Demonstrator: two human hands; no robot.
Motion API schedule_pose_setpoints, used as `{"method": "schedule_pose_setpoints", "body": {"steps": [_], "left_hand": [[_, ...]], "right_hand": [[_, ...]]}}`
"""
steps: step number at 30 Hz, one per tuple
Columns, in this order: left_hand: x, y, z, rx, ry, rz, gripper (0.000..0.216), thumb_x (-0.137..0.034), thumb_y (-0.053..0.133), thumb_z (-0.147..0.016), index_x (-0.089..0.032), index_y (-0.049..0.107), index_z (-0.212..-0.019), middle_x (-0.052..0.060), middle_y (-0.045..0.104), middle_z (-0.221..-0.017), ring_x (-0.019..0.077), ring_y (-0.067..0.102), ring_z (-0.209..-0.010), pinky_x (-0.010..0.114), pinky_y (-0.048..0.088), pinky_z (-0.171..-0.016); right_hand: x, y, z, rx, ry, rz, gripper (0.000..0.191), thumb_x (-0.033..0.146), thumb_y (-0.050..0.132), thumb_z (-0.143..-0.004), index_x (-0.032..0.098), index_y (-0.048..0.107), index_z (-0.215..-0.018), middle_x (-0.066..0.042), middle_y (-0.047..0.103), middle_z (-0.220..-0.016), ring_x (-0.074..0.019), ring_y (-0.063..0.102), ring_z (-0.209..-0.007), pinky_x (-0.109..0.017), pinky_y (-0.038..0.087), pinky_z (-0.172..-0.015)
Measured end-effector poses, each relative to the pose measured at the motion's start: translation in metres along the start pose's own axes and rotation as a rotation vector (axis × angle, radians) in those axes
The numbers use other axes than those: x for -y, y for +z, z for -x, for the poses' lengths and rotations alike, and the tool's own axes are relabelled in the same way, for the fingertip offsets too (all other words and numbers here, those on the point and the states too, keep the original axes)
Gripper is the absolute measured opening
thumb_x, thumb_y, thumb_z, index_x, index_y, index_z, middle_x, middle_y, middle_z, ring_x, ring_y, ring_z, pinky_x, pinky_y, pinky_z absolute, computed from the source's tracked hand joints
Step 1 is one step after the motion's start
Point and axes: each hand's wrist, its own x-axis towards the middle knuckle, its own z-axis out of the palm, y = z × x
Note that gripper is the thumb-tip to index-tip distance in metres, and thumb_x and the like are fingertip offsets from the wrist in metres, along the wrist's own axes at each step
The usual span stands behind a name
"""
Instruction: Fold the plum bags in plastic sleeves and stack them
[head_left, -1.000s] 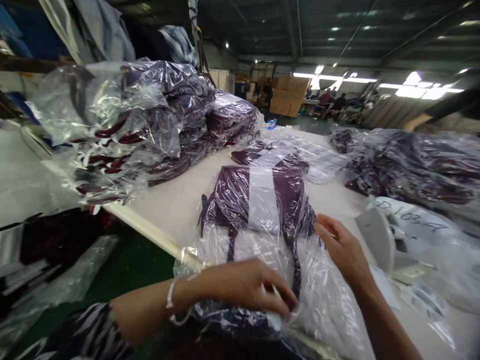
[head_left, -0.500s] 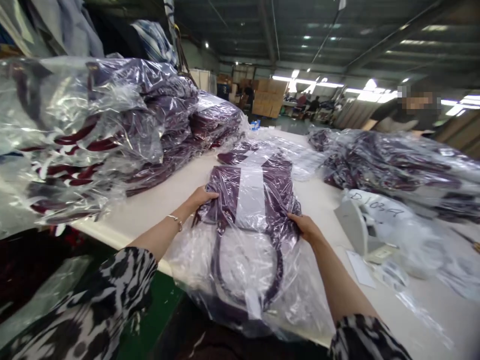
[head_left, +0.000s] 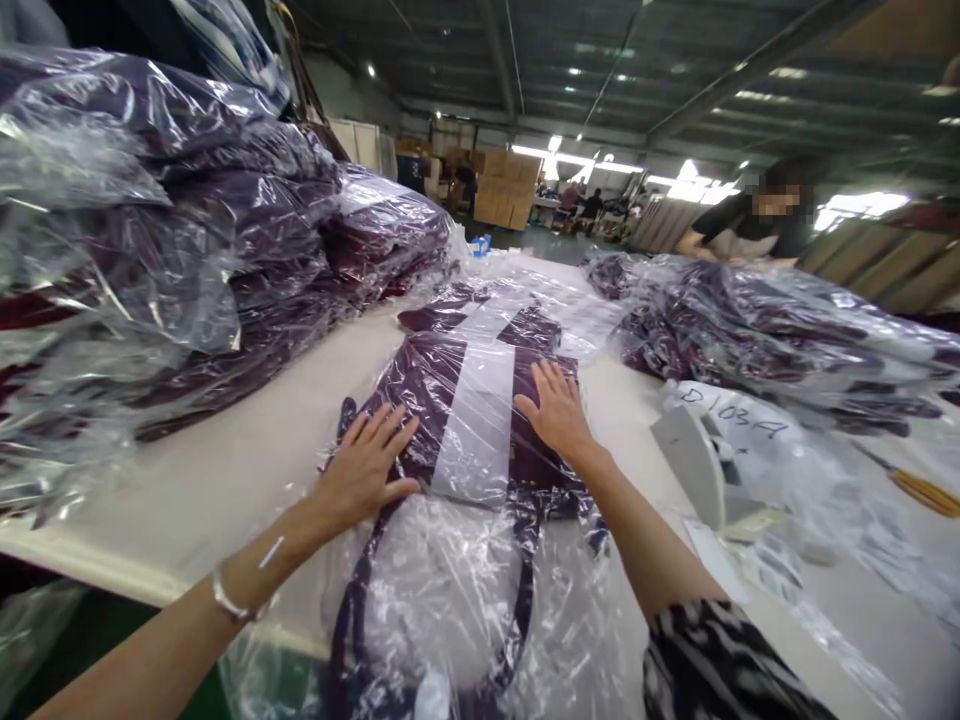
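Observation:
A purple garment in a clear plastic bag [head_left: 472, 420] lies on the white table [head_left: 225, 470] in front of me, with a white strip down its middle. My left hand [head_left: 367, 468] rests flat on the bag's left side, fingers spread. My right hand [head_left: 553, 408] presses flat on its right side, fingers stretched out. The bag's open end with dark straps hangs over the near table edge.
A tall stack of bagged purple garments [head_left: 172, 250] fills the left. More bagged garments [head_left: 750, 330] lie at the right, with another person [head_left: 757, 225] behind them. A white tape dispenser [head_left: 697, 465] and a bag marked with handwriting [head_left: 742, 415] sit right of my hands.
Both hands let go of the bag's sides and moved onto its top, now lying flat with fingers spread. The bagged garment has shifted slightly farther onto the table.

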Motion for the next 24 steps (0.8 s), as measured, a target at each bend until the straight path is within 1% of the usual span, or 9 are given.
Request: {"method": "schedule_pose_setpoints", "body": {"steps": [3,5,9,12,15,18,20,22,24], "left_hand": [[-0.012,0.018,0.023,0.050,0.086,0.036,0.074,-0.063,0.039,-0.100,-0.026,0.024,-0.162,0.010,0.033,-0.165,0.0285,0.031,-0.152,0.049,0.018,-0.125],[-0.012,0.024,0.033,0.055,0.100,0.058,0.078,-0.066,0.038,-0.099,-0.025,0.020,-0.163,0.010,0.032,-0.166,0.0285,0.029,-0.153,0.049,0.016,-0.126],[-0.007,0.026,0.039,0.074,0.100,0.115,0.083,-0.072,0.038,-0.097,-0.023,0.023,-0.163,0.012,0.031,-0.166,0.0304,0.028,-0.153,0.050,0.017,-0.126],[-0.004,0.022,0.040,0.077,0.090,0.160,0.084,-0.073,0.039,-0.095,-0.022,0.028,-0.161,0.014,0.033,-0.165,0.0321,0.032,-0.151,0.053,0.020,-0.125],[-0.012,0.006,0.032,0.002,0.072,0.195,0.076,-0.067,0.043,-0.097,-0.018,0.039,-0.156,0.017,0.039,-0.161,0.0333,0.034,-0.150,0.055,0.024,-0.123],[-0.050,-0.021,0.013,-0.045,0.139,0.300,0.057,-0.054,0.051,-0.100,-0.017,0.051,-0.143,0.016,0.052,-0.150,0.0307,0.042,-0.143,0.051,0.032,-0.119],[-0.091,-0.035,0.003,0.030,0.297,0.440,0.055,-0.055,0.060,-0.095,-0.019,0.054,-0.137,0.014,0.060,-0.140,0.0279,0.052,-0.132,0.044,0.041,-0.111],[-0.136,-0.038,0.001,0.184,0.512,0.546,0.062,-0.063,0.070,-0.085,-0.020,0.058,-0.129,0.012,0.065,-0.130,0.0269,0.061,-0.117,0.040,0.047,-0.100],[-0.170,-0.033,0.007,0.337,0.634,0.539,0.056,-0.062,0.076,-0.080,-0.021,0.062,-0.116,0.010,0.068,-0.118,0.0262,0.065,-0.104,0.036,0.049,-0.088]], "right_hand": [[-0.023,0.042,-0.014,0.142,0.067,0.050,0.067,0.053,0.038,-0.103,0.016,0.035,-0.158,-0.012,0.029,-0.166,-0.0313,0.021,-0.155,-0.058,0.016,-0.125],[-0.046,0.058,-0.015,0.184,0.078,0.034,0.066,0.051,0.036,-0.103,0.017,0.032,-0.160,-0.010,0.028,-0.167,-0.0297,0.021,-0.155,-0.057,0.019,-0.124],[-0.071,0.054,-0.010,0.161,0.020,-0.012,0.061,0.044,0.041,-0.102,0.017,0.038,-0.157,-0.011,0.030,-0.166,-0.0278,0.024,-0.155,-0.054,0.020,-0.125],[-0.075,0.035,-0.001,-0.007,0.134,-0.124,0.060,0.041,0.054,-0.094,0.013,0.050,-0.147,-0.017,0.041,-0.160,-0.0310,0.034,-0.149,-0.054,0.022,-0.123],[-0.080,0.015,0.017,-0.256,0.510,-0.406,0.052,0.044,0.058,-0.087,0.011,0.064,-0.127,-0.022,0.062,-0.137,-0.0337,0.054,-0.131,-0.054,0.038,-0.114],[-0.083,-0.009,0.046,-0.325,0.734,-0.566,0.046,0.048,0.051,-0.087,0.011,0.069,-0.106,-0.019,0.074,-0.104,-0.0291,0.070,-0.098,-0.046,0.057,-0.087],[-0.078,-0.034,0.075,-0.288,0.781,-0.712,0.042,0.052,0.059,-0.083,0.013,0.070,-0.096,-0.014,0.074,-0.089,-0.0236,0.071,-0.081,-0.035,0.059,-0.070],[-0.063,-0.066,0.114,-0.135,0.780,-0.961,0.041,0.055,0.071,-0.077,0.015,0.071,-0.086,-0.010,0.073,-0.080,-0.0189,0.069,-0.071,-0.028,0.057,-0.063],[-0.038,-0.100,0.161,0.224,0.661,-1.184,0.043,0.058,0.073,-0.078,0.015,0.074,-0.081,-0.009,0.073,-0.078,-0.0162,0.067,-0.067,-0.026,0.055,-0.063]]}}
